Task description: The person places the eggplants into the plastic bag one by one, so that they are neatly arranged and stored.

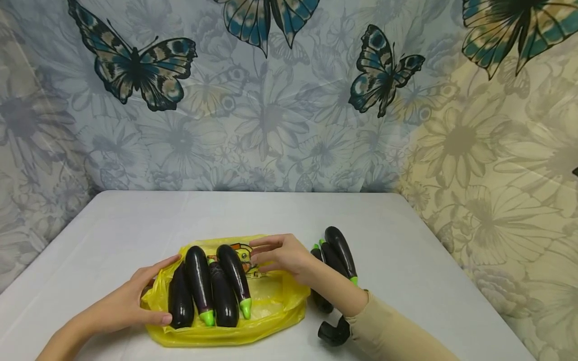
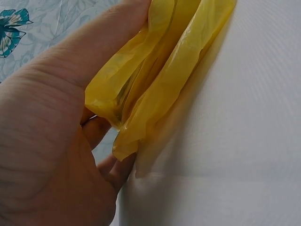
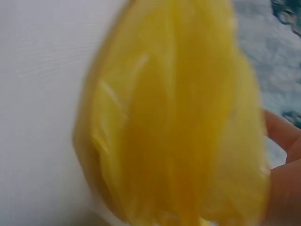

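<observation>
A yellow plastic bag [image 1: 271, 301] lies spread with its mouth wide, and several dark eggplants [image 1: 197, 281] rest side by side in its left half. My left hand [image 1: 128, 298] holds the bag's left side, thumb at the lower end of the leftmost eggplant [image 1: 179, 298]. In the left wrist view, the folded yellow plastic [image 2: 160, 89] runs between thumb and fingers. Over the bag's back right part, my right hand [image 1: 284, 255] reaches in with loosely bent fingers, their tips close to the rightmost eggplant [image 1: 233, 271]. Yellow plastic [image 3: 174, 117] covers much of the right wrist view.
Right of the bag, more eggplants [image 1: 340, 248] lie on the white table [image 1: 406, 250], partly behind my right forearm. A short curved black thing [image 1: 333, 333] sits by the sleeve. Behind the table hangs a cloth [image 1: 271, 125] with butterflies and flowers.
</observation>
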### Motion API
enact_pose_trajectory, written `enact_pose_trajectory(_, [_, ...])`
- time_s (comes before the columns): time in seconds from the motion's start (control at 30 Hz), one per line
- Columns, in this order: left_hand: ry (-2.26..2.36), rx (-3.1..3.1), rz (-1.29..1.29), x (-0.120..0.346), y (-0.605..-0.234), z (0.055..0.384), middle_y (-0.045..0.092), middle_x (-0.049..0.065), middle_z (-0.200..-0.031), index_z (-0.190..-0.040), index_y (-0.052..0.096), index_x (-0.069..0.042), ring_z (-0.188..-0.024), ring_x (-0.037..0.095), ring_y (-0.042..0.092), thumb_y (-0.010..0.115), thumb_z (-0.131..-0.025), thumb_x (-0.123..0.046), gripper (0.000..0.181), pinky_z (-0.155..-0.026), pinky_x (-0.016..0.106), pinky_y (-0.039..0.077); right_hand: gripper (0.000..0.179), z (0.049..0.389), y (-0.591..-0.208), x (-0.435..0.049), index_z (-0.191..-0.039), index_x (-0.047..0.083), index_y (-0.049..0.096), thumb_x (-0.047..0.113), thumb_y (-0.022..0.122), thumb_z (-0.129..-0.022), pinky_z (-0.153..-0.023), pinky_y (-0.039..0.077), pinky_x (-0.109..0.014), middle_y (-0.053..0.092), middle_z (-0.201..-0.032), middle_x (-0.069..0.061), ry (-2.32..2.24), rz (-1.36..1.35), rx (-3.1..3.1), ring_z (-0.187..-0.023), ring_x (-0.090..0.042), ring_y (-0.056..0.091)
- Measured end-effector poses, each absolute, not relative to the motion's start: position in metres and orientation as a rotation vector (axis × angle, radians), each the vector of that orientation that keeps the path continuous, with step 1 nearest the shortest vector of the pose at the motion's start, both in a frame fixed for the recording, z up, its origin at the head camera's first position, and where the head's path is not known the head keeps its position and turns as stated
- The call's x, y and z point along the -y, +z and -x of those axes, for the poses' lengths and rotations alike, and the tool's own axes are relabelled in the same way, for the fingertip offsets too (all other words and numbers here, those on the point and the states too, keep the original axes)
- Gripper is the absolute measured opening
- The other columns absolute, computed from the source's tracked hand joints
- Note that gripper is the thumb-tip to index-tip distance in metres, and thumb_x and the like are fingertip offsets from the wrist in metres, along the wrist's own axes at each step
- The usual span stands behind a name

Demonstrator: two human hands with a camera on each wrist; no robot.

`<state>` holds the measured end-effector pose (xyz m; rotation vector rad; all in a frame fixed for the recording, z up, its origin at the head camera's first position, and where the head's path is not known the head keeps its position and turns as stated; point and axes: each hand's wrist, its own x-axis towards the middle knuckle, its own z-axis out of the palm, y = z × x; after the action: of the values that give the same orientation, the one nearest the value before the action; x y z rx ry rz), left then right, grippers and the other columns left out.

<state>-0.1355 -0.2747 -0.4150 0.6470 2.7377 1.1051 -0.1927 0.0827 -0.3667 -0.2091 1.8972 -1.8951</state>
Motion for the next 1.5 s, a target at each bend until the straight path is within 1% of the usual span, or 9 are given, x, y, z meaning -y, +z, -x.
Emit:
enact_pose_trajectory(0.17, [1.106,-2.725,-0.637,0.273,-0.414,0.136,0.034,0.02,-0.144,-0.157,0.022,-0.034,-0.126,0.04,0.035,0.085,-0.075,-0.038,0.103,-0.087,0.067,0.039,0.037,0.189,-0.35,-0.114,-0.123,-0.001,0.067,0.007,0.074,-0.087,-0.085,0.053,-0.044,0.061,-0.124,-0.021,-1.899,0.26,-1.948,-0.111,-0.035,0.061])
enact_pose_trajectory(0.5, [1.108,-2.728,-0.635,0.272,-0.416,0.138,0.033,0.019,-0.144,-0.157,0.022,-0.034,-0.126,0.038,0.034,0.085,-0.074,-0.039,0.104,-0.088,0.065,0.039,0.042,0.186,-0.331,-0.204,-0.126,-0.004,0.062,0.01,0.074,-0.089,-0.089,0.051,-0.044,0.059,-0.126,-0.021,-1.948,0.193,-2.171,-0.108,-0.033,0.061])
enact_pose_trajectory(0.67, [1.12,-2.715,-0.653,0.274,-0.415,0.136,0.032,0.019,-0.145,-0.157,0.022,-0.033,-0.126,0.039,0.033,0.086,-0.074,-0.035,0.105,-0.088,0.065,0.039,0.043,0.183,-0.33,-0.237,-0.128,-0.006,0.06,0.008,0.073,-0.089,-0.089,0.05,-0.043,0.063,-0.122,-0.014,-2.006,0.132,-2.197,-0.113,-0.032,0.06])
enact_pose_trajectory(0.77, [1.121,-2.71,-0.643,0.274,-0.415,0.137,0.032,0.019,-0.145,-0.157,0.022,-0.032,-0.126,0.039,0.033,0.086,-0.075,-0.035,0.104,-0.088,0.065,0.039,0.042,0.184,-0.332,-0.252,-0.128,-0.006,0.06,0.007,0.072,-0.09,-0.09,0.05,-0.043,0.063,-0.12,-0.011,-2.034,0.114,-2.203,-0.11,-0.027,0.062])
enact_pose_trajectory(0.9, [1.121,-2.705,-0.631,0.275,-0.415,0.137,0.031,0.02,-0.145,-0.157,0.022,-0.032,-0.126,0.039,0.033,0.085,-0.075,-0.035,0.104,-0.088,0.065,0.039,0.034,0.186,-0.335,-0.265,-0.124,-0.003,0.063,0.004,0.069,-0.091,-0.09,0.05,-0.043,0.065,-0.116,-0.008,-2.051,0.104,-2.196,-0.105,-0.019,0.064])
enact_pose_trajectory(1.0, [1.115,-2.715,-0.638,0.275,-0.415,0.136,0.032,0.02,-0.144,-0.157,0.022,-0.032,-0.126,0.039,0.034,0.085,-0.075,-0.035,0.104,-0.088,0.065,0.039,0.032,0.187,-0.339,-0.271,-0.122,-0.003,0.064,0.002,0.068,-0.091,-0.09,0.05,-0.044,0.066,-0.113,-0.007,-2.047,0.094,-2.195,-0.103,-0.018,0.065])
enact_pose_trajectory(1.2, [1.103,-2.732,-0.649,0.276,-0.414,0.135,0.033,0.021,-0.143,-0.157,0.022,-0.031,-0.125,0.04,0.035,0.085,-0.075,-0.036,0.104,-0.087,0.065,0.039,0.045,0.187,-0.349,-0.277,-0.128,-0.012,0.057,0.004,0.071,-0.089,-0.088,0.051,-0.042,0.066,-0.115,-0.009,-1.956,0.068,-2.262,-0.102,-0.015,0.065])
enact_pose_trajectory(1.3, [1.096,-2.732,-0.622,0.275,-0.414,0.135,0.033,0.02,-0.143,-0.157,0.022,-0.033,-0.125,0.039,0.035,0.085,-0.075,-0.038,0.104,-0.087,0.065,0.039,0.045,0.185,-0.352,-0.278,-0.128,-0.011,0.058,0.006,0.072,-0.089,-0.087,0.052,-0.041,0.065,-0.118,-0.011,-1.929,0.065,-2.274,-0.103,-0.018,0.064])
enact_pose_trajectory(1.5, [1.092,-2.72,-0.612,0.275,-0.414,0.136,0.032,0.02,-0.143,-0.157,0.021,-0.035,-0.125,0.039,0.035,0.085,-0.075,-0.039,0.104,-0.087,0.064,0.04,0.043,0.177,-0.351,-0.273,-0.127,-0.012,0.058,0.005,0.072,-0.089,-0.088,0.051,-0.044,0.064,-0.118,-0.016,-1.915,0.067,-2.212,-0.106,-0.03,0.063])
